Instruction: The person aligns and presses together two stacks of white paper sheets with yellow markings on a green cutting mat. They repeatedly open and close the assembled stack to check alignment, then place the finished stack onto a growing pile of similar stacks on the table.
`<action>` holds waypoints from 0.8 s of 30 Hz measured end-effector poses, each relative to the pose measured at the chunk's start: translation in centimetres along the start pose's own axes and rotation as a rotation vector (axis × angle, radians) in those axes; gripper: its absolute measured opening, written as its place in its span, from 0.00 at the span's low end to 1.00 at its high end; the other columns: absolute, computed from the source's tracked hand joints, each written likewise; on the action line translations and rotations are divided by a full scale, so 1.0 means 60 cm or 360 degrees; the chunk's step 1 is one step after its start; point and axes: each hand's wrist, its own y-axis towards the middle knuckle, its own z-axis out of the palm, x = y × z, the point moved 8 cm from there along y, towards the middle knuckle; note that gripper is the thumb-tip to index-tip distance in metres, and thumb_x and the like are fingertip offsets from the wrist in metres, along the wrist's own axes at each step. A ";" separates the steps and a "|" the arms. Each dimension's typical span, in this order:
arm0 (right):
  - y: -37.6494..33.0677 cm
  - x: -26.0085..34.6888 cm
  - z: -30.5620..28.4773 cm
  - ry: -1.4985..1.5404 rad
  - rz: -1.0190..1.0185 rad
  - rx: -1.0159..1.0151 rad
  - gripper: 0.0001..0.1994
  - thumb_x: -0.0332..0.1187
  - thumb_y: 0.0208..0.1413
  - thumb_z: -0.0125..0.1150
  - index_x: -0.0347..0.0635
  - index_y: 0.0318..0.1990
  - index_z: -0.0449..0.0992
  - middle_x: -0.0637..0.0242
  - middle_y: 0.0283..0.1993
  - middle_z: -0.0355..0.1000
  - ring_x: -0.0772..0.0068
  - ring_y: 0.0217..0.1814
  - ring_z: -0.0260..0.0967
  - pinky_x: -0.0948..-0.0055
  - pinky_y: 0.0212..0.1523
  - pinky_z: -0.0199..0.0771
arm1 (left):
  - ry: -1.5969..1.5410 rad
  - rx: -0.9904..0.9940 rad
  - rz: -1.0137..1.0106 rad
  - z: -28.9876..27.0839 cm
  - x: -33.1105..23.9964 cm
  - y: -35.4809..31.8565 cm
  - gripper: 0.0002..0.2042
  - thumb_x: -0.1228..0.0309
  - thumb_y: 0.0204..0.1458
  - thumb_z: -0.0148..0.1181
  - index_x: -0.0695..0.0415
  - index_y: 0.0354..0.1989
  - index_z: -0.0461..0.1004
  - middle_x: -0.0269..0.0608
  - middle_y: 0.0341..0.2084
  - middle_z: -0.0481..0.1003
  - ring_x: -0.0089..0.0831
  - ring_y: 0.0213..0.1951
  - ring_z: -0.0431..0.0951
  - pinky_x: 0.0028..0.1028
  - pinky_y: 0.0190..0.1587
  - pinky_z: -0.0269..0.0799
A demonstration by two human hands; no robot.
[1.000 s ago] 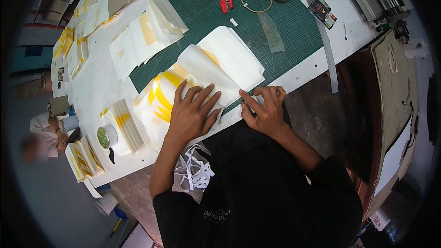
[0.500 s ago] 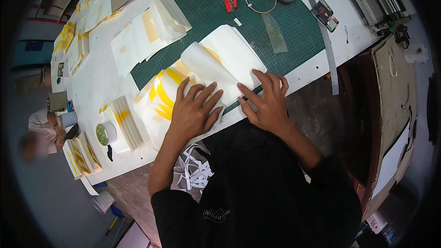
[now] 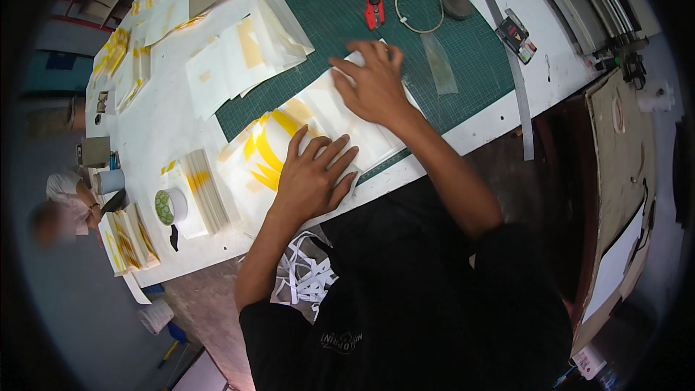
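Note:
My left hand (image 3: pixel 315 177) lies flat with fingers spread on white sheets with a bold yellow print (image 3: pixel 262 150). Further off, my right hand (image 3: pixel 373 85) reaches over the far end of a stack of white sheets (image 3: pixel 371 141), fingers apart and slightly blurred. It rests on or just above the paper; I cannot tell which. The two groups of sheets lie side by side, partly on a green cutting mat (image 3: pixel 470 72), and my hands and right forearm cover part of them.
Beyond the sheets are a red utility knife (image 3: pixel 374 3), a cable (image 3: pixel 411 25) and a long metal ruler (image 3: pixel 520 94). Folded paper (image 3: pixel 242 47) lies at the far left. Nearer stand a tape roll (image 3: pixel 174 206) and bundled sheets (image 3: pixel 203 192). Another person (image 3: pixel 69 199) is at the left.
My right hand has moved away from me, from the sheets' near edge to their far end. The curled white sheet now lies flatter. My left hand has stayed nearly in place.

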 end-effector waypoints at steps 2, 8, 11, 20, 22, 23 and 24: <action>-0.038 0.002 -0.034 0.0058 0.0108 -0.0069 0.10 0.37 0.56 0.68 0.40 0.38 0.85 0.56 0.46 0.73 0.51 0.58 0.64 0.43 0.58 0.57 | -0.0006 -0.0011 -0.0019 0.001 0.002 -0.005 0.20 0.60 0.58 0.67 0.48 0.59 0.82 0.38 0.61 0.78 0.40 0.58 0.76 0.57 0.75 0.53; -0.170 0.050 -0.091 0.0077 0.0493 0.0211 0.13 0.35 0.55 0.71 0.39 0.43 0.78 0.56 0.44 0.69 0.49 0.53 0.65 0.45 0.57 0.57 | -0.0007 -0.0099 0.0018 -0.003 0.000 -0.003 0.21 0.57 0.57 0.68 0.53 0.56 0.83 0.41 0.58 0.80 0.41 0.56 0.78 0.57 0.74 0.56; -0.179 0.067 -0.090 0.0252 0.0491 0.0178 0.13 0.30 0.52 0.70 0.41 0.44 0.77 0.58 0.48 0.71 0.52 0.53 0.68 0.45 0.57 0.58 | -0.0049 -0.0240 -0.0026 -0.013 0.005 -0.008 0.21 0.57 0.57 0.68 0.55 0.55 0.83 0.42 0.58 0.79 0.43 0.59 0.77 0.57 0.73 0.56; -0.196 0.180 -0.094 0.0654 -0.0304 0.0457 0.19 0.29 0.44 0.71 0.40 0.47 0.81 0.59 0.58 0.75 0.56 0.68 0.70 0.35 0.73 0.54 | 0.0026 -0.0433 -0.0020 -0.070 0.014 -0.042 0.15 0.61 0.53 0.72 0.56 0.44 0.84 0.42 0.47 0.82 0.43 0.57 0.80 0.59 0.72 0.59; -0.195 0.169 -0.110 0.0736 -0.0342 0.0515 0.21 0.32 0.45 0.72 0.39 0.50 0.82 0.57 0.56 0.74 0.56 0.64 0.72 0.34 0.69 0.56 | -0.0005 -0.0356 -0.0024 -0.062 0.019 -0.048 0.12 0.64 0.51 0.74 0.56 0.41 0.84 0.41 0.44 0.82 0.42 0.55 0.80 0.57 0.71 0.61; -0.195 0.137 -0.114 0.0508 -0.0200 0.0342 0.21 0.33 0.48 0.72 0.38 0.50 0.81 0.56 0.55 0.74 0.55 0.63 0.71 0.35 0.66 0.57 | -0.0020 -0.0318 -0.0021 -0.059 0.020 -0.050 0.11 0.65 0.50 0.74 0.56 0.39 0.84 0.41 0.43 0.82 0.42 0.53 0.81 0.57 0.70 0.62; -0.202 0.102 -0.112 0.0279 -0.0058 0.0170 0.20 0.34 0.50 0.72 0.37 0.51 0.81 0.55 0.54 0.74 0.54 0.61 0.71 0.36 0.64 0.58 | -0.0016 -0.0316 -0.0032 -0.061 0.020 -0.050 0.11 0.65 0.49 0.74 0.56 0.38 0.84 0.40 0.42 0.82 0.42 0.53 0.81 0.56 0.70 0.63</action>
